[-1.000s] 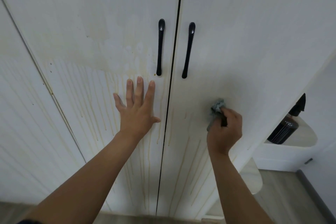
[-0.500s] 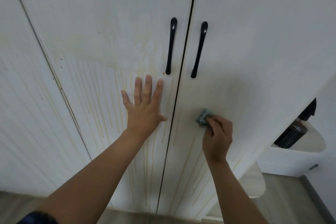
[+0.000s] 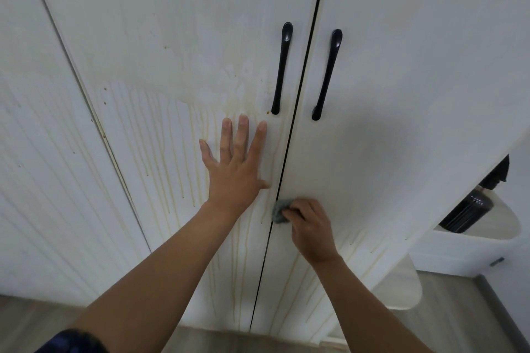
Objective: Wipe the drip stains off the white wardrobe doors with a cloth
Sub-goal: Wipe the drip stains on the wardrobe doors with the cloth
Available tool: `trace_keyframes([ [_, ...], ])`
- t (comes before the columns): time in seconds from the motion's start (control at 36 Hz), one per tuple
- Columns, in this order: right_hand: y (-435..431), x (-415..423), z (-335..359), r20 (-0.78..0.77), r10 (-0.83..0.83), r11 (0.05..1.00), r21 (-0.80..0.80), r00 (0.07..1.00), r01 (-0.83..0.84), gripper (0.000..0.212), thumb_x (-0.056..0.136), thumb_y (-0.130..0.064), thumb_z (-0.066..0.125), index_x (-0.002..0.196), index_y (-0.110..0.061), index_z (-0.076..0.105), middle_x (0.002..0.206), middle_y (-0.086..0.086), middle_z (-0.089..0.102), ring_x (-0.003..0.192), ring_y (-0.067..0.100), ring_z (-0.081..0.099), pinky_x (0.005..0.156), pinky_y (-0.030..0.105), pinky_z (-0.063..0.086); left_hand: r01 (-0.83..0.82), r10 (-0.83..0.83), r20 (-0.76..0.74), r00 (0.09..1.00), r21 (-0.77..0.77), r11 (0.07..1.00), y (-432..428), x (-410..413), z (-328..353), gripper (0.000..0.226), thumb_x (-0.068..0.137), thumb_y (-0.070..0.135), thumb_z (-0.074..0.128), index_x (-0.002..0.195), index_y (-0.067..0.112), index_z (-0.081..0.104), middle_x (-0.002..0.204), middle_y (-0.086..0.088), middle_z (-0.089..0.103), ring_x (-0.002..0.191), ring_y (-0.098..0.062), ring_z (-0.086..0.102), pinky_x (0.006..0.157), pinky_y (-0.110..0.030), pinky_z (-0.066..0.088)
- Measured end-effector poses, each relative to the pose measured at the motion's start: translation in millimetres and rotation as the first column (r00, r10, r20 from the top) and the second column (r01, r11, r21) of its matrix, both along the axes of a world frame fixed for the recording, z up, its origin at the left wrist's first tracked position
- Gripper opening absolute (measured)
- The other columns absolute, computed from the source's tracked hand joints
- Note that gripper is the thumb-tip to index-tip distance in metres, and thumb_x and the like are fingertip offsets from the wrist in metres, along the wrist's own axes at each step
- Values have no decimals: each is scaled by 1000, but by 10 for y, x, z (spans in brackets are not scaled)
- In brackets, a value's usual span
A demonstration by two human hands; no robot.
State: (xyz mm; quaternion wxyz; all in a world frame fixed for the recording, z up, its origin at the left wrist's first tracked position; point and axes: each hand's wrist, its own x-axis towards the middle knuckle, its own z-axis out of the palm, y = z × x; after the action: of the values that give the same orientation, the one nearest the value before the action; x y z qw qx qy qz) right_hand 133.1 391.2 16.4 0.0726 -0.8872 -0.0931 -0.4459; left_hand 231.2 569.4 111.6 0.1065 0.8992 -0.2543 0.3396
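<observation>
the left hand (image 3: 233, 169) lies flat, fingers spread wide, on the stained left wardrobe door (image 3: 160, 71). the right hand (image 3: 308, 223) grips a grey cloth (image 3: 277, 210) at the right wardrobe door's (image 3: 401, 80) edge, below the black handles (image 3: 282, 69).

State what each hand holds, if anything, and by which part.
The right hand grips the bunched grey cloth by its right side; its left end sticks out. The left hand holds nothing, lying flat on the left door.
</observation>
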Motion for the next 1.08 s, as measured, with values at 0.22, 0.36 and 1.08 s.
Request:
trace_keyframes([
  [0.22, 34, 48, 838, 280, -195, 962, 244, 940, 127, 13, 88, 9, 70, 94, 1, 78, 93, 15, 69, 89, 28, 58, 88, 18, 42, 6, -5, 15, 1000, -17, 1000, -2, 10, -14, 155, 50, 72, 87, 164, 27, -9, 171, -8, -17, 157, -35, -13, 109, -82, 19],
  [0.36, 78, 136, 1039, 348, -225, 962, 228, 910, 151, 14, 91, 7, 67, 94, 0, 79, 92, 14, 69, 89, 28, 58, 88, 18, 43, 14, -13, 28, 1000, -21, 1000, 4, 12, -20, 153, 53, 71, 87, 164, 28, -9, 171, -8, -18, 157, -35, -13, 109, -82, 19],
  [1.08, 289, -7, 286, 173, -374, 910, 260, 911, 324, 16, 89, 9, 64, 92, 1, 78, 94, 15, 68, 91, 26, 58, 86, 21, 43, 174, -169, 67, 983, -73, 982, 343, 12, -1494, 129, 64, 53, 90, 164, 15, 18, 170, -21, -3, 156, -43, 7, 117, -76, 15],
])
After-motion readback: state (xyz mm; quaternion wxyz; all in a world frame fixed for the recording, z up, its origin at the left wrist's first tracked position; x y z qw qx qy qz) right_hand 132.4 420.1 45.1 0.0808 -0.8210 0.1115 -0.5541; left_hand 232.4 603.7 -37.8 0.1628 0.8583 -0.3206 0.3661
